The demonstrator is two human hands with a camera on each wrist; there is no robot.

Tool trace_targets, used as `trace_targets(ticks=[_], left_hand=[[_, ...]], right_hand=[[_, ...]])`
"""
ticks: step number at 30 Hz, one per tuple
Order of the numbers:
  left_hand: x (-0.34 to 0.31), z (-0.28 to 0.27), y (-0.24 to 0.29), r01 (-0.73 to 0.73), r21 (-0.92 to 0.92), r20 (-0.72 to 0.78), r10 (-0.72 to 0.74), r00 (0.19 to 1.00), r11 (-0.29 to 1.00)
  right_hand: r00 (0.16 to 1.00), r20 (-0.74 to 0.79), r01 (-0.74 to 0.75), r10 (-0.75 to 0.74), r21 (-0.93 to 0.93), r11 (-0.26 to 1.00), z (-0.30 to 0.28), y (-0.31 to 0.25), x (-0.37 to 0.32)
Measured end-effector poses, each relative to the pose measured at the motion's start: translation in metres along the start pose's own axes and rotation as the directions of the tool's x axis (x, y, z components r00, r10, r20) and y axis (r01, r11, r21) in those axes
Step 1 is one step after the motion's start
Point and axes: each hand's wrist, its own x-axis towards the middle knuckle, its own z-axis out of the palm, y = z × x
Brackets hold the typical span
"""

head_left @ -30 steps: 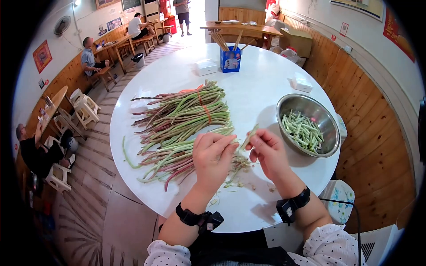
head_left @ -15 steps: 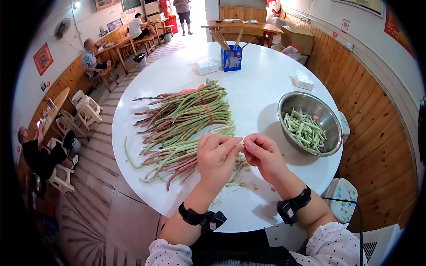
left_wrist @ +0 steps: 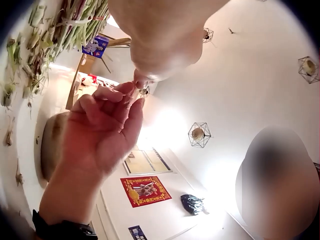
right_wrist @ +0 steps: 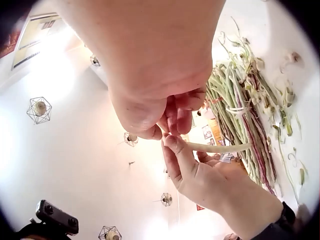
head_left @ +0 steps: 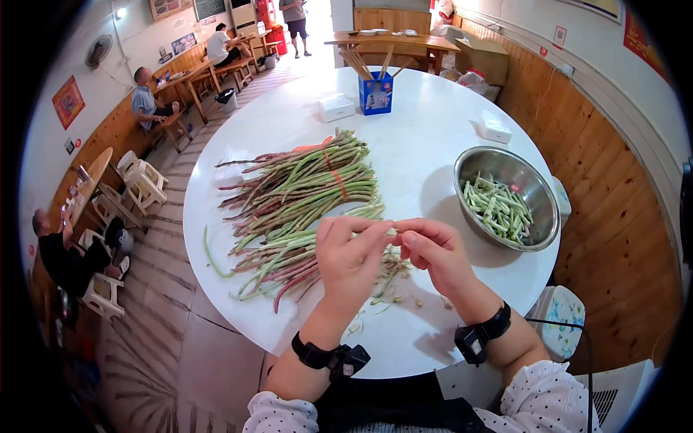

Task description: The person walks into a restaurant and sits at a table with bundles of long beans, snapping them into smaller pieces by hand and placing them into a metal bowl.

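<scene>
My left hand (head_left: 348, 252) pinches a pale green long bean (right_wrist: 220, 148) between thumb and fingers; its length trails back past the palm in the right wrist view. The right hand (head_left: 438, 254) meets it fingertip to fingertip, thumb and forefinger pinching at the bean's end, which the fingers mostly hide. Just left of the hands lie bundled long beans (head_left: 303, 189), green and purplish, tied with an orange band. Trimmed ends and scraps (head_left: 393, 280) are scattered below the hands. On the right stands a steel bowl (head_left: 543, 189) holding short bean pieces (head_left: 497, 209).
The round white table (head_left: 419, 155) carries a blue chopstick box (head_left: 376, 97) and two white tissue packs, one of them (head_left: 336, 108) near the box. Stools (head_left: 563, 317) stand by its right edge. Several people sit or stand farther back at the left.
A second ago the hands were slightly apart, with a short bean piece upright in the right fingers. They came together at the bean and remain there; the right fingers have shifted slightly.
</scene>
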Motion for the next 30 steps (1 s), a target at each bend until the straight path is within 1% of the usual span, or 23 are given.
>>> trace_targets(ticks=[3, 4, 6, 7, 10, 16, 19, 22, 25, 26, 27, 28, 29, 30], left_hand=[[0.000, 0.001, 0.002, -0.088, 0.043, 0.043, 0.086, 0.995, 0.995], [-0.001, 0.002, 0.000, -0.112, 0.059, 0.035, 0.110, 0.993, 0.992], [-0.001, 0.002, 0.002, -0.133, 0.078, 0.033, 0.131, 0.991, 0.988], [-0.002, 0.003, 0.001, -0.149, 0.077, 0.035, 0.147, 0.989, 0.986], [-0.005, 0.004, 0.002, -0.189, 0.056, 0.026, 0.188, 0.982, 0.980], [-0.007, 0.007, 0.005, -0.238, 0.027, -0.034, 0.239, 0.970, 0.971], [-0.007, 0.007, 0.008, -0.272, 0.068, -0.045, 0.275, 0.960, 0.960], [-0.004, 0.003, 0.018, -0.336, 0.113, -0.063, 0.344, 0.937, 0.935], [-0.004, -0.002, 0.019, -0.265, 0.083, -0.103, 0.273, 0.956, 0.961], [-0.001, -0.008, 0.017, -0.230, 0.051, -0.091, 0.233, 0.968, 0.972], [-0.003, -0.011, 0.016, -0.066, -0.064, -0.136, 0.056, 0.989, 0.996], [-0.006, -0.010, 0.012, 0.095, -0.189, -0.164, -0.127, 0.978, 0.977], [-0.006, -0.009, 0.003, 0.166, -0.372, -0.199, -0.253, 0.947, 0.913], [-0.004, -0.011, -0.005, 0.252, -0.508, -0.205, -0.399, 0.894, 0.824]], right_hand=[[1.000, -0.010, -0.013, 0.013, -0.007, 1.000, -0.011, 0.009, 0.005], [1.000, -0.020, -0.019, 0.019, -0.004, 1.000, -0.011, 0.008, 0.005], [0.999, -0.035, -0.028, 0.027, -0.016, 0.999, -0.013, 0.011, 0.006], [1.000, -0.017, -0.027, 0.026, -0.013, 1.000, -0.012, 0.010, 0.005], [0.997, 0.020, -0.073, 0.072, 0.048, 0.996, -0.013, 0.013, 0.004], [0.995, 0.026, -0.102, 0.100, 0.114, 0.988, -0.011, 0.015, 0.003], [0.995, 0.024, -0.104, 0.102, 0.128, 0.986, -0.009, 0.011, -0.001], [0.984, 0.056, -0.176, 0.169, 0.163, 0.971, -0.008, 0.016, 0.000], [0.972, -0.078, -0.215, 0.222, 0.087, 0.973, -0.003, 0.013, 0.001], [0.973, -0.123, -0.183, 0.194, 0.098, 0.978, -0.009, 0.018, 0.005], [0.971, -0.168, -0.161, 0.173, 0.082, 0.984, -0.013, 0.019, 0.008], [0.965, -0.216, -0.140, 0.150, 0.062, 0.988, -0.016, 0.018, 0.011], [0.968, -0.205, -0.135, 0.146, 0.067, 0.989, -0.018, 0.016, 0.013], [0.969, -0.203, -0.130, 0.141, 0.068, 0.989, -0.021, 0.011, 0.015]])
